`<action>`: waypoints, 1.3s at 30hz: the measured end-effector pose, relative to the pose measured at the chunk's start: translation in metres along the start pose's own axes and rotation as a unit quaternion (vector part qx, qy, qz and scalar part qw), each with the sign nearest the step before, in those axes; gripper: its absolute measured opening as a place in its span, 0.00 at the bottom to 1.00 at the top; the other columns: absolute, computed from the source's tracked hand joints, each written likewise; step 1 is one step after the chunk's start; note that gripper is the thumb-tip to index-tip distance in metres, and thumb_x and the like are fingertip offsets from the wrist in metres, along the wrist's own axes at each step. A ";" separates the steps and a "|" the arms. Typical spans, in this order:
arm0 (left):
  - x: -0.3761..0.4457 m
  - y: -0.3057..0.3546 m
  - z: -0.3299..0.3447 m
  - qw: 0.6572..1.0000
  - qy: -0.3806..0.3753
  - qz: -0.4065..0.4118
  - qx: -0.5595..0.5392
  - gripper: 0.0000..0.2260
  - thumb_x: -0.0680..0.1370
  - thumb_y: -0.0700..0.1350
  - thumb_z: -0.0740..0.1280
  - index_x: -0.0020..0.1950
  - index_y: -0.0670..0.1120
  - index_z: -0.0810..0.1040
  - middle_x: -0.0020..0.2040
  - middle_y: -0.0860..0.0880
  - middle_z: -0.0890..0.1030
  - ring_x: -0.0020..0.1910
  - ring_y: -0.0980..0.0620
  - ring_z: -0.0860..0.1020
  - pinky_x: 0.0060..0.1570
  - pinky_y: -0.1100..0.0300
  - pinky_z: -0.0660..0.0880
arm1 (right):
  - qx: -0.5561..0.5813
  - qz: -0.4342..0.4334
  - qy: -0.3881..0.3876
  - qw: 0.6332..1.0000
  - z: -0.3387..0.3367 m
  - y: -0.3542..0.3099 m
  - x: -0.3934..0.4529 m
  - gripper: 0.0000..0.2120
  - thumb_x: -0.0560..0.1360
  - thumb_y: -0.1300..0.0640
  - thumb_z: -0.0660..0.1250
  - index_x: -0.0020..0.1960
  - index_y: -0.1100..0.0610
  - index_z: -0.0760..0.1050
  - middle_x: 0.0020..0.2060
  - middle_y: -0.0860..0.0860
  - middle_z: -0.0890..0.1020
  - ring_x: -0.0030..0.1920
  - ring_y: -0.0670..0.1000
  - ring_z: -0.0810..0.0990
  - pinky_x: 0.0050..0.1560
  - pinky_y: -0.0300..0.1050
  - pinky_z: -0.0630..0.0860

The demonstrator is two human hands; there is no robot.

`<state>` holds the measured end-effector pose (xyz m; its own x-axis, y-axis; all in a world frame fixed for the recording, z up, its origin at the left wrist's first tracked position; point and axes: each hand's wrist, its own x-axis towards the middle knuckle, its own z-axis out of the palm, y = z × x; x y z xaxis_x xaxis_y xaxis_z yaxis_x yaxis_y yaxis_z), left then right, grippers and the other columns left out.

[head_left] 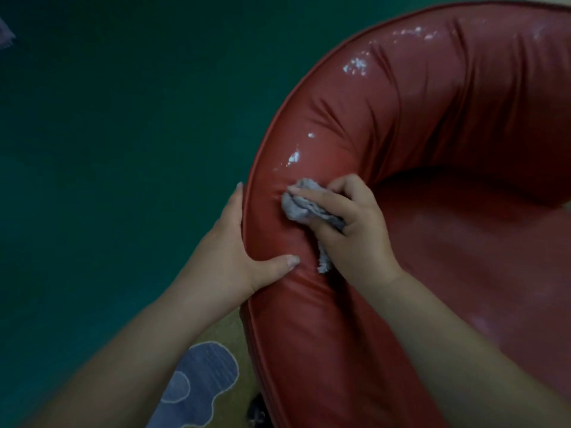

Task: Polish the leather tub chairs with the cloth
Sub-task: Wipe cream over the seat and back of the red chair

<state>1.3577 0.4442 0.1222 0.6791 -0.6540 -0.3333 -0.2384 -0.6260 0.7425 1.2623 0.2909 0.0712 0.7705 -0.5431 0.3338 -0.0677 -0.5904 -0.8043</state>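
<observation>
A red leather tub chair (432, 125) stands on dark green floor (108, 118). The right hand (355, 230) grips a bunched grey cloth (304, 205) against the padded rim; just left of it, the left hand (234, 248) clasps that rim, thumb on top.

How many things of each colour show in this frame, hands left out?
Red: 1, the leather tub chair
Grey: 1, the cloth, held by the right hand against the chair's padded rim
Blue: 1, the cloud-shaped patch on the floor
Green: 1, the floor
Total: 4
The left hand grips the rim's outer edge.
</observation>
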 end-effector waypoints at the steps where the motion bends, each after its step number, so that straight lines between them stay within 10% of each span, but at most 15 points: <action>1: 0.002 0.000 0.001 1.000 0.006 -0.002 -0.005 0.55 0.58 0.62 0.76 0.77 0.60 0.49 0.70 0.61 0.69 0.64 0.63 0.72 0.65 0.61 0.68 | 0.007 0.023 0.017 1.000 -0.004 0.007 -0.005 0.18 0.72 0.57 0.72 0.59 0.45 0.78 0.44 0.49 0.71 0.47 0.52 0.74 0.53 0.51 0.74; 8: 0.023 0.001 0.014 0.995 0.091 -0.011 -0.028 0.39 0.59 0.57 0.75 0.68 0.59 0.65 0.49 0.68 0.74 0.44 0.80 0.71 0.39 0.82 0.66 | -0.030 -0.050 0.038 0.998 0.007 -0.012 0.023 0.16 0.72 0.51 0.71 0.59 0.45 0.78 0.44 0.51 0.70 0.45 0.53 0.72 0.49 0.49 0.72; 25: 0.066 0.014 -0.003 0.998 0.049 0.037 0.004 0.44 0.57 0.61 0.74 0.71 0.56 0.63 0.48 0.69 0.70 0.42 0.83 0.68 0.39 0.85 0.62 | -0.108 -0.008 0.082 0.991 0.008 0.010 0.096 0.14 0.72 0.52 0.71 0.57 0.49 0.81 0.43 0.51 0.68 0.46 0.56 0.73 0.51 0.46 0.72; 39: 0.076 0.014 -0.012 0.999 -0.007 0.049 0.012 0.49 0.56 0.65 0.75 0.73 0.60 0.58 0.61 0.64 0.71 0.55 0.65 0.72 0.48 0.76 0.64 | -0.044 0.089 0.109 0.989 -0.009 0.033 0.040 0.15 0.72 0.56 0.72 0.58 0.48 0.80 0.42 0.51 0.72 0.45 0.51 0.75 0.50 0.50 0.75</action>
<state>1.4146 0.3904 0.1143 0.6424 -0.7179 -0.2682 -0.3191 -0.5687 0.7581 1.2855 0.2443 0.0627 0.5875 -0.7533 0.2956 -0.2533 -0.5181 -0.8169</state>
